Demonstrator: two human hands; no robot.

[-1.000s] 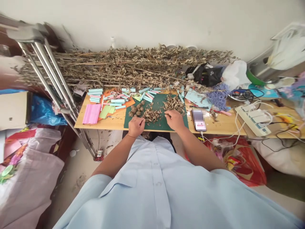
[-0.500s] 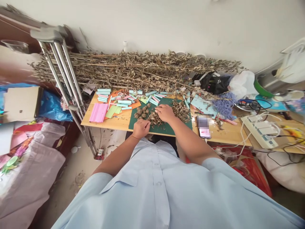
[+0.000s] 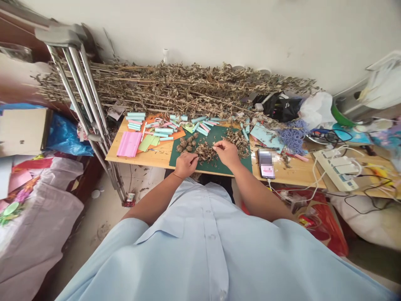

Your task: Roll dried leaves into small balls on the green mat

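A person's right hand (image 3: 228, 153) is pinching dried leaves (image 3: 206, 153) from a loose pile on the green cutting mat (image 3: 219, 166), while the left hand (image 3: 186, 164), loosely curled, is resting beside small rolled leaf balls (image 3: 186, 143)

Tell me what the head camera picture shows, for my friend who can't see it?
A person in a light blue shirt rests their left hand and right hand on a green mat, picking at a pile of dried leaves. Small leaf balls, pastel paper rolls, a phone and long dried stalks crowd the wooden table.
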